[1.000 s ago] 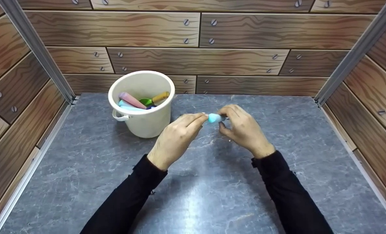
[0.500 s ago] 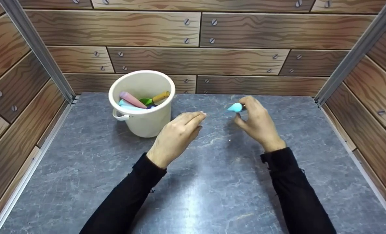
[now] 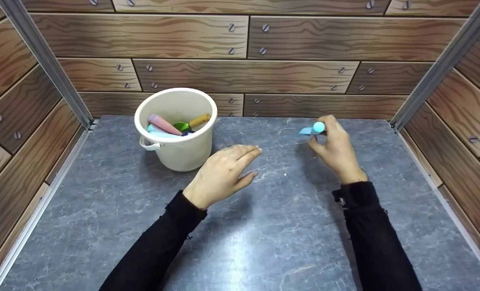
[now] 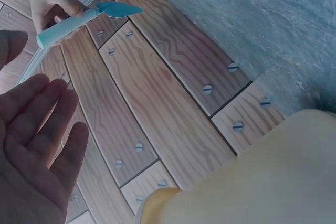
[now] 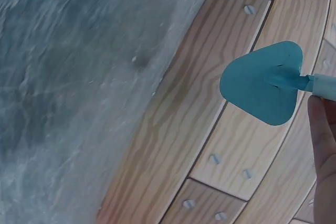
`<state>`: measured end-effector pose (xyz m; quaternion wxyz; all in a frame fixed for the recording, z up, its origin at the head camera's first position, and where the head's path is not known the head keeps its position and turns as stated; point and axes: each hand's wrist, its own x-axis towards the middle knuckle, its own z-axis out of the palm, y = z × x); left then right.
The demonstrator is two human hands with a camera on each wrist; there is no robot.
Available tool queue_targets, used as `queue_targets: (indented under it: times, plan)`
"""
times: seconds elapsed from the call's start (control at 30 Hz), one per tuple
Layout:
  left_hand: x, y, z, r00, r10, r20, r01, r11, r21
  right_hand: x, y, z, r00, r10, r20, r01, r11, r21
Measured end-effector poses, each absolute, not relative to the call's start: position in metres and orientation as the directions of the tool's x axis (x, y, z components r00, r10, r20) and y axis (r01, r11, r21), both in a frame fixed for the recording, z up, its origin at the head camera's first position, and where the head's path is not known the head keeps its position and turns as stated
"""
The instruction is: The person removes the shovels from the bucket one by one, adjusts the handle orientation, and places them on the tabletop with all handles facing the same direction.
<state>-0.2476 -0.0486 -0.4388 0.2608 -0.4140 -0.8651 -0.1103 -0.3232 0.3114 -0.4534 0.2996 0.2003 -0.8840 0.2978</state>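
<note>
A light-blue hand trowel (image 5: 262,83) is in my right hand (image 3: 339,151), pinched by its handle between thumb and fingers above the right side of the table. The left wrist view shows its pale round handle (image 4: 65,29) and pointed blade side-on. In the right wrist view the broad blade faces the camera and part of the handle is cut off. My left hand (image 3: 223,171) hovers with fingers straight and thumb apart, holding nothing, just right of a white bucket (image 3: 185,155).
Inside the bucket lie a pink-handled tool (image 3: 165,124), a green tool with a yellow handle (image 3: 199,120) and light-blue and dark-blue pieces. Wood-patterned walls (image 3: 304,76) with metal corner rails enclose the grey marbled table (image 3: 272,226). Tiny white specks dot its surface.
My right hand has carried the trowel away from the left hand, rightward and slightly back, and the handle end has turned toward the head camera. The left thumb has spread away from the fingers.
</note>
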Motion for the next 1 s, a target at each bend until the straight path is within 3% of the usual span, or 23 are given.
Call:
queue_targets:
  times: [0.17, 0.47, 0.67, 1.0]
  plan:
    - [-0.247, -0.045, -0.444, -0.543, 0.697, 0.468, 0.786, 0.618, -0.009, -0.329, 0.324, -0.458, -0.787, -0.107, 0.607, -0.471, 0.74, -0.48]
    - [-0.244, -0.039, -0.45, -0.55, 0.755, 0.357, 0.81, 0.587, 0.008, -0.338, 0.352, -0.468, -0.806, 0.012, 0.592, -0.393, 0.737, -0.549]
    - [-0.243, -0.036, -0.454, -0.543, 0.775, 0.323, 0.823, 0.568, 0.017, -0.339, 0.367, -0.475, -0.857, 0.07, 0.51, -0.305, 0.729, -0.613]
    - [-0.243, -0.033, -0.456, -0.551, 0.781, 0.293, 0.827, 0.558, 0.066, -0.339, 0.38, -0.477, -0.87, 0.09, 0.484, -0.271, 0.733, -0.624]
